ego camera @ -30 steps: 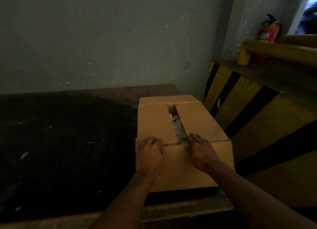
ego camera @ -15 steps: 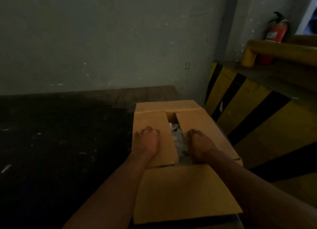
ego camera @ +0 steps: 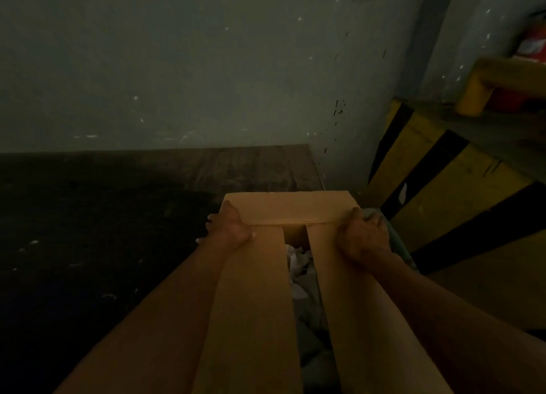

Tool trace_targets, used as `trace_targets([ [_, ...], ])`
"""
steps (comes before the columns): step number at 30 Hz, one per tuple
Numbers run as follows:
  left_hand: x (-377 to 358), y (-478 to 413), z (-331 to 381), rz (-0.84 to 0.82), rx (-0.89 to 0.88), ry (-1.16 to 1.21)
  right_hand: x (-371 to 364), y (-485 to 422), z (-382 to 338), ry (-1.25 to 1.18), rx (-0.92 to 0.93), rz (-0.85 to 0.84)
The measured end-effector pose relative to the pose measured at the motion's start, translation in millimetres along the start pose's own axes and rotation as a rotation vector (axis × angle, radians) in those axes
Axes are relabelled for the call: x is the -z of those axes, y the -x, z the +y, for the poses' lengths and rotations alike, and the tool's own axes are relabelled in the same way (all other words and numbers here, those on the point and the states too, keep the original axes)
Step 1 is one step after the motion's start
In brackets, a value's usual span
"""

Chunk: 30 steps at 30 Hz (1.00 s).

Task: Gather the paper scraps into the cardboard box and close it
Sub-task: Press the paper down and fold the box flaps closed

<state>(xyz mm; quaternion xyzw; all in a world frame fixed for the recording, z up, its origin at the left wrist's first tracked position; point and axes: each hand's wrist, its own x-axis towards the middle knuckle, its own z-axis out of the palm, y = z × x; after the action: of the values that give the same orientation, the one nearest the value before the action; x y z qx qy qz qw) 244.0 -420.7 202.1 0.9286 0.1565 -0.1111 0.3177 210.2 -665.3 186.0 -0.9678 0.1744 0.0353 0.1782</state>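
Observation:
A brown cardboard box fills the lower middle of the view, its two long flaps folded in with a narrow gap between them. White crumpled paper scraps show through that gap. The far flap lies across the far end. My left hand grips the box's far left corner, fingers curled over the edge. My right hand grips the far right corner the same way. Both forearms lie along the box's sides.
The box rests on a dark floor against a grey wall. A yellow-and-black striped ramp rises close on the right, with a yellow rail and a red fire extinguisher behind it.
Both hands slid from the near flap, over the long flaps, out to the far corners of the box. The view has closed in over the box.

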Motion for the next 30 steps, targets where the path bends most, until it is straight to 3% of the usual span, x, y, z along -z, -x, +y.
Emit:
trace_targets([
  [6,-2.0,-1.5,3.1,0.032,0.112,0.117,-3.5,-9.7,-2.1,-0.231,-0.071,0.121],
  [10,-4.6,3.6,-8.9,0.119,0.022,0.294,-4.0,-7.9,2.8,-0.467,-0.055,0.240],
  [13,-4.6,6.3,-22.5,0.258,-0.139,0.444,3.5,-3.9,10.5,-0.677,-0.046,0.272],
  [15,-2.3,8.5,-28.7,0.301,-0.173,0.617,13.8,-0.5,15.4,-0.831,-0.091,0.239],
  [19,8.2,23.2,-29.2,0.238,0.054,1.221,33.6,13.2,17.5,-1.371,-0.197,0.188],
  [21,11.9,31.5,-28.5,0.188,0.029,1.377,38.4,20.1,20.0,-1.470,-0.165,0.168],
  [24,15.7,40.1,-29.0,0.137,-0.048,1.321,39.1,22.0,24.2,-1.434,-0.129,0.124],
  [30,28.6,49.4,-33.0,0.065,-0.004,1.357,44.0,30.4,29.4,-1.543,-0.177,0.097],
])
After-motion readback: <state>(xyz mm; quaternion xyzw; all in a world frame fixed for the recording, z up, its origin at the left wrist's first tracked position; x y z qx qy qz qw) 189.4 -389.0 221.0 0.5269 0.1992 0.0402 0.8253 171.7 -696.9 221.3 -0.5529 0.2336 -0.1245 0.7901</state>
